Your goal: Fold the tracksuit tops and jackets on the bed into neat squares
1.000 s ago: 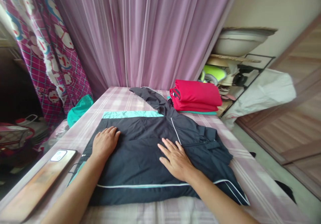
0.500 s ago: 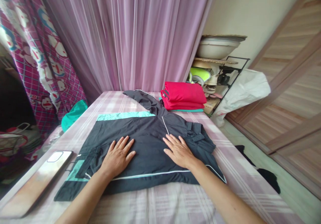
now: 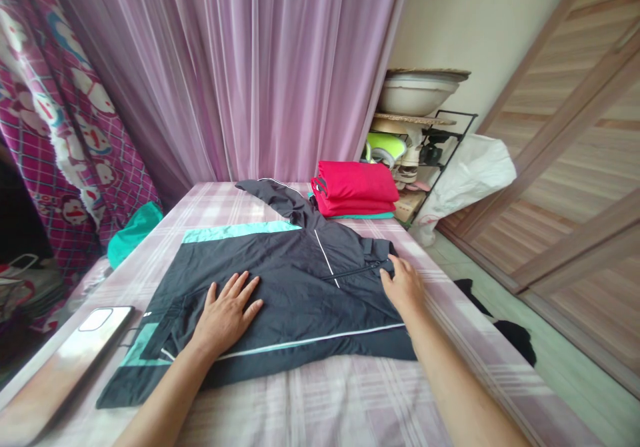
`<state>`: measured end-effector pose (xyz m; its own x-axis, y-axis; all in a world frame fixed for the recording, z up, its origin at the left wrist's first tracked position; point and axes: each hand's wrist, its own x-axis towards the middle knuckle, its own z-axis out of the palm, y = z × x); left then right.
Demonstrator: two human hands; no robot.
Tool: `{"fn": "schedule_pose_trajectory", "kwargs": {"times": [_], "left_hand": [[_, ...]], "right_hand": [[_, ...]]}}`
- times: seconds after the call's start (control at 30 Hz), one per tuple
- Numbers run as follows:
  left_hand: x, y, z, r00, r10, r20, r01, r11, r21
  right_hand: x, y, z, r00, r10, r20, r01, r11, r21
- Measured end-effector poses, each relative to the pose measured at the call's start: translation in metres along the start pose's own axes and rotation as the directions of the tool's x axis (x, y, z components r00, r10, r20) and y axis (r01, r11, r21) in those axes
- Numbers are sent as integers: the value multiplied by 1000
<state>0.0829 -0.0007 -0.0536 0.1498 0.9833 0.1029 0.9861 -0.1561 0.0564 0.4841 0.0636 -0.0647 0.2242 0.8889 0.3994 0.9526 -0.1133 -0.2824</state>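
Observation:
A dark jacket (image 3: 295, 300) with mint-green panels and white piping lies spread on a plaid-covered surface (image 3: 320, 400). One sleeve (image 3: 280, 197) stretches toward the back. My left hand (image 3: 225, 317) rests flat on the jacket's left half, fingers spread and holding nothing. At the jacket's right end, my right hand (image 3: 407, 287) is closed on the collar edge (image 3: 383, 250), close to the zipper. Its thumb and index finger show there; the other fingers are partly hidden.
Folded red clothes (image 3: 357, 190) are stacked behind the jacket. A phone (image 3: 70, 367) lies at the left edge, beside a teal cloth (image 3: 135, 233). To the right stand a rack with a basin (image 3: 417, 93) and a white bag (image 3: 470, 177). Purple curtains (image 3: 280, 67) hang behind.
My right hand has moved right from lying flat on the jacket to its collar end and closed there. The collar area looks flatter. My left hand stays flat on the fabric.

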Motion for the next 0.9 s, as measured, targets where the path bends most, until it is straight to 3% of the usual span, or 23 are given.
{"fn": "schedule_pose_trajectory", "kwargs": {"times": [0.17,0.37,0.53,0.77,0.9], "left_hand": [[0,-1,1,1000,11,-6,-11,1000,4],[-1,-1,3,999,21,-37,-21,1000,2],[-1,-3,4,999,21,-31,-21,1000,0],[-1,-3,4,999,20,-38,-20,1000,5],[0,-1,2,1000,14,-15,-14,1000,14]], "right_hand": [[5,15,1,984,160,81,-162,986,24],[15,17,-10,988,113,107,-115,993,5],[17,21,-15,973,176,149,-163,982,-96],[21,4,-23,983,-88,162,121,971,-204],[23,-7,-23,968,-74,239,129,967,-222]]}}
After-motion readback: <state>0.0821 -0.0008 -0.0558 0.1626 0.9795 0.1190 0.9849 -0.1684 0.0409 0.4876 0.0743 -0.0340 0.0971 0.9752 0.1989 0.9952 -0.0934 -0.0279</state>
